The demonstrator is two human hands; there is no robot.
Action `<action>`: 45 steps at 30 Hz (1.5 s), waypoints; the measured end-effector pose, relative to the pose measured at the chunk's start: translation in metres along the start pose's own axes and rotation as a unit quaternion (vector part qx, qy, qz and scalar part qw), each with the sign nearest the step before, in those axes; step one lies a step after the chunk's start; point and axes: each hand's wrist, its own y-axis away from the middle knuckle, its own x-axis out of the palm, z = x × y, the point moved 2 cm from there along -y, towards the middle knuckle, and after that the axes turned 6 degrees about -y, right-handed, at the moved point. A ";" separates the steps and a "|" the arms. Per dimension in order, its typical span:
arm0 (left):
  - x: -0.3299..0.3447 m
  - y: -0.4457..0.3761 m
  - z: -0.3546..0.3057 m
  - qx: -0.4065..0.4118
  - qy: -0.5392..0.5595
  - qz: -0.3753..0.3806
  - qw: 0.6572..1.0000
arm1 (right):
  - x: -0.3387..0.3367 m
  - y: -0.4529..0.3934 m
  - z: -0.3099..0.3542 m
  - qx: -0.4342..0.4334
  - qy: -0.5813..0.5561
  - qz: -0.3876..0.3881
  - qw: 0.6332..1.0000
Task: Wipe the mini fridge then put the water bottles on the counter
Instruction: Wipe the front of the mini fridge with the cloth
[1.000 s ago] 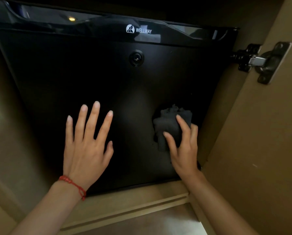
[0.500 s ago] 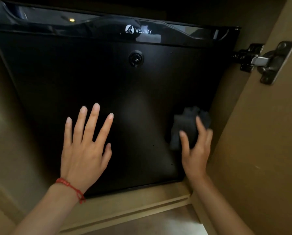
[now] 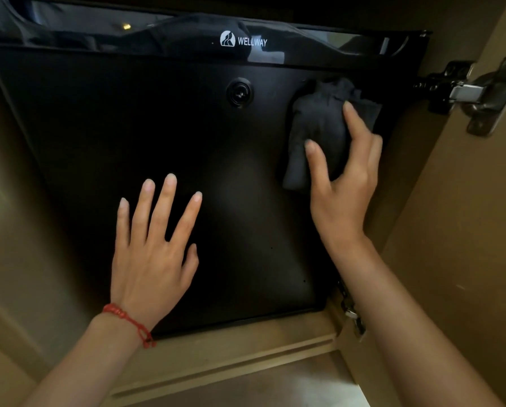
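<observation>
Head view: right hand [image 3: 344,183] presses a soft, limp dark cloth [image 3: 319,127], fingers curled over it, high right on the closed black mini fridge [image 3: 187,127] door, left hand [image 3: 152,248] flat, spread, bracing; bunch cloth under fingertips.

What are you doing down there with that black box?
A person is cleaning the door of a black mini fridge that sits inside a wooden cabinet. The right hand presses a dark cloth against the door near its upper right corner, beside the round lock. The left hand lies flat on the door lower down, its fingers spread. The fridge door is shut, and no water bottles are in sight.
</observation>
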 end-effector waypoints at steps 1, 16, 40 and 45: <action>0.000 0.000 0.000 0.000 0.002 0.000 1.000 | 0.000 0.007 -0.001 -0.003 0.004 0.000 1.000; 0.005 0.028 0.011 0.022 0.036 0.025 0.999 | -0.004 0.166 -0.038 0.110 0.039 0.153 0.981; 0.022 0.058 0.045 0.004 0.075 0.042 0.996 | 0.042 0.183 -0.006 0.100 0.001 0.084 0.991; 0.026 0.068 0.059 0.002 0.064 0.049 0.997 | 0.013 0.180 -0.038 0.196 0.015 -0.004 0.980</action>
